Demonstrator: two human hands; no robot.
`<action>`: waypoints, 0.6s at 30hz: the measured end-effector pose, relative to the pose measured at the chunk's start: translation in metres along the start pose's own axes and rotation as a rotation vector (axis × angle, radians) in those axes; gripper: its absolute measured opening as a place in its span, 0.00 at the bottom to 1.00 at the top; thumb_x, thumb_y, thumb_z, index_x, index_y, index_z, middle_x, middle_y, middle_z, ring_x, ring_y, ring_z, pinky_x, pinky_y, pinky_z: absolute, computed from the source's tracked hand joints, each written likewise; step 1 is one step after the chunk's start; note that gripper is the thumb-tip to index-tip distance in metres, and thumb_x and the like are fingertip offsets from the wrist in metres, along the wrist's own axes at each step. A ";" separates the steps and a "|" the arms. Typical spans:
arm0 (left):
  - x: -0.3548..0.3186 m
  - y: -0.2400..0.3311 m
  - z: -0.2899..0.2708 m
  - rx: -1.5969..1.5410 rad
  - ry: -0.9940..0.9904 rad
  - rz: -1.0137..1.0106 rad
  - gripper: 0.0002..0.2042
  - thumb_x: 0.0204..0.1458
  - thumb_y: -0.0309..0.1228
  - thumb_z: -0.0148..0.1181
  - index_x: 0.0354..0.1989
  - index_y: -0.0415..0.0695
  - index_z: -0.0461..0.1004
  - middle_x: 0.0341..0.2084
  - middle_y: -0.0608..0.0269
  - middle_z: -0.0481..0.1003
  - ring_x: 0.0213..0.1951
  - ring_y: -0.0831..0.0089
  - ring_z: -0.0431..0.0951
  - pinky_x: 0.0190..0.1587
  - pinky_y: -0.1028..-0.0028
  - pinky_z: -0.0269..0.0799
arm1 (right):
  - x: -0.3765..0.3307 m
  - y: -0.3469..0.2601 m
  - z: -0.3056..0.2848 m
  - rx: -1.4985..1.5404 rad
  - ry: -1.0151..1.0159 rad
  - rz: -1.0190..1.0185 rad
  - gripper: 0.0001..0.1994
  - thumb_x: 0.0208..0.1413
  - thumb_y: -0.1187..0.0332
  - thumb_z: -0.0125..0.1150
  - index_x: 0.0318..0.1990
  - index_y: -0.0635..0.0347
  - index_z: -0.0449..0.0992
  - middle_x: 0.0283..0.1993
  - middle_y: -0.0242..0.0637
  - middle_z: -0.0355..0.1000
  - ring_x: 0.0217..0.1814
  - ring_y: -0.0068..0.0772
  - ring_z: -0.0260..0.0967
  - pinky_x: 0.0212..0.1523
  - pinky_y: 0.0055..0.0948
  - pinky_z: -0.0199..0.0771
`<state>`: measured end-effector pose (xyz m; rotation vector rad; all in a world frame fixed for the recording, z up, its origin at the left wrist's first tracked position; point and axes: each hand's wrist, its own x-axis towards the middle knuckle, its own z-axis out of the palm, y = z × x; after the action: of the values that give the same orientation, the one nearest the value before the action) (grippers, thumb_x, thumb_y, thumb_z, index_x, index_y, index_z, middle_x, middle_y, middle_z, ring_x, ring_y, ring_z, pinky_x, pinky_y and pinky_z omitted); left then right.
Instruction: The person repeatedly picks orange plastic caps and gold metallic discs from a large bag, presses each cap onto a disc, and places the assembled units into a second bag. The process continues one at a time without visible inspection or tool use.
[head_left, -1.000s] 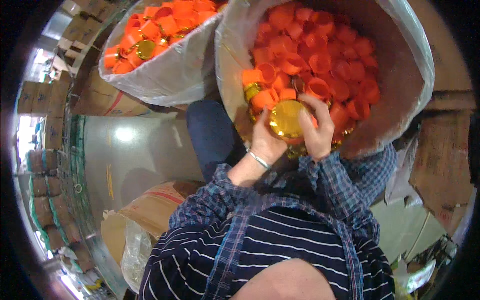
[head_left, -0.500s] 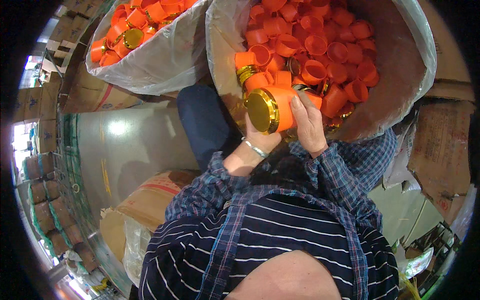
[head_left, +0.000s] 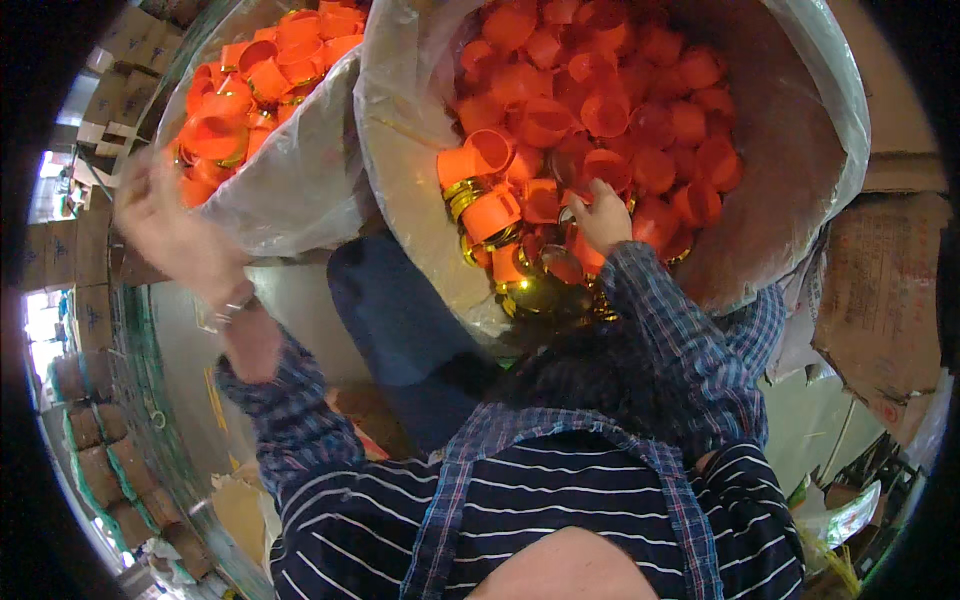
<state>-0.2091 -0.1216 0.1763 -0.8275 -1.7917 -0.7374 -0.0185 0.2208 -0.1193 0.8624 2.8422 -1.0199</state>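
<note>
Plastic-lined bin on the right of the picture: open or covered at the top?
Open: the clear liner spreads wide around its mouth, orange cups show inside, and the right hand reaches in.

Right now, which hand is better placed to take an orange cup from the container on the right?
Probably the right hand: it is down among the orange cups inside the right container. The left hand, blurred, is off to the left, near the left container.

Over on my left, stacked brown cartons [head_left: 93,318] stood by a fierce white glare [head_left: 45,325], grey floor [head_left: 298,312] spreading below!
</note>
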 end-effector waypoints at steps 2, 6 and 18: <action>-0.054 0.049 0.057 -0.364 -0.313 -0.230 0.11 0.55 0.29 0.63 0.44 0.38 0.77 0.43 0.58 0.77 0.46 0.69 0.78 0.49 0.70 0.74 | 0.028 -0.002 0.013 -0.077 0.074 0.035 0.27 0.62 0.55 0.57 0.62 0.63 0.65 0.57 0.54 0.69 0.54 0.54 0.72 0.50 0.50 0.77; -0.151 0.119 0.184 -0.644 -0.896 -0.251 0.24 0.53 0.36 0.63 0.58 0.40 0.69 0.54 0.48 0.72 0.58 0.49 0.69 0.61 0.60 0.64 | 0.078 -0.012 0.035 -0.308 -0.079 0.049 0.20 0.60 0.62 0.56 0.56 0.61 0.70 0.48 0.50 0.76 0.47 0.51 0.76 0.46 0.47 0.79; -0.213 0.124 0.304 -0.219 -1.468 -0.062 0.16 0.55 0.32 0.58 0.50 0.39 0.77 0.48 0.48 0.77 0.58 0.57 0.72 0.69 0.54 0.51 | 0.001 0.037 -0.046 0.377 0.141 0.204 0.18 0.57 0.60 0.63 0.49 0.65 0.75 0.47 0.54 0.76 0.48 0.50 0.76 0.45 0.45 0.76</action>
<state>-0.2093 0.1460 -0.1088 -1.7105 -3.0257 -0.2958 0.0070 0.2720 -0.1048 1.2665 2.6317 -1.5459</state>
